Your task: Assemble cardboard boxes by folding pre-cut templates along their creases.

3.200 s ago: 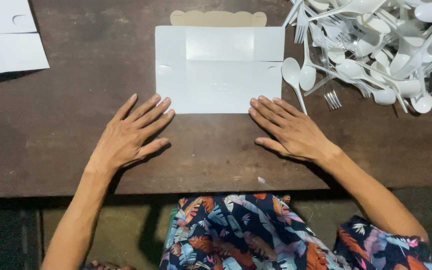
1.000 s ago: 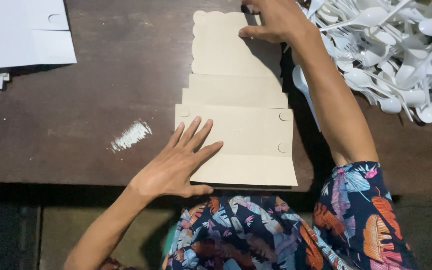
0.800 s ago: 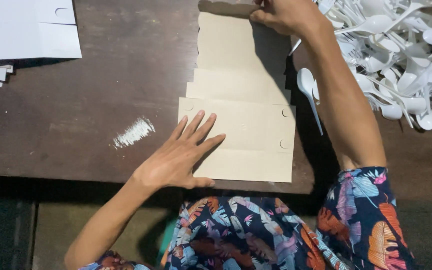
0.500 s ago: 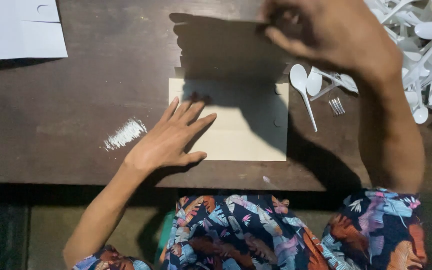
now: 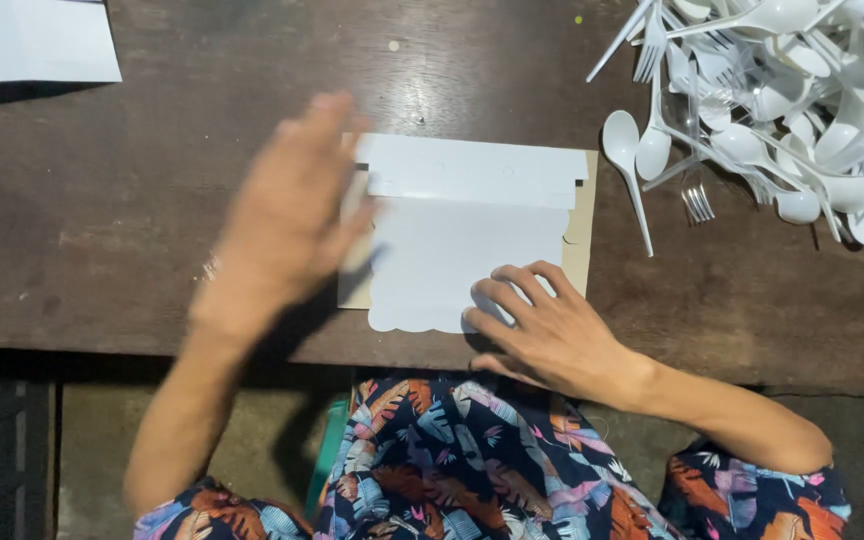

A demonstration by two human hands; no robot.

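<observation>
A flat cardboard box blank point(image 5: 452, 225) lies on the dark wooden table point(image 5: 102, 220), white flaps folded over its tan inner side, a scalloped edge toward me. My right hand point(image 5: 542, 325) rests flat on the lower right of the white flap, fingers spread. My left hand point(image 5: 287, 215) is blurred in motion, open and raised over the blank's left edge, holding nothing.
A big heap of white plastic spoons and forks point(image 5: 782, 90) fills the table's far right, with two spoons point(image 5: 632, 150) just right of the blank. White card sheets point(image 5: 32, 40) lie at the far left corner. My patterned clothing point(image 5: 472, 460) shows below the table edge.
The tan blank lay stretched out lengthwise; its far part has been folded down so white flaps now cover it. My right hand came back from the far end onto the flap; my left hand lifted.
</observation>
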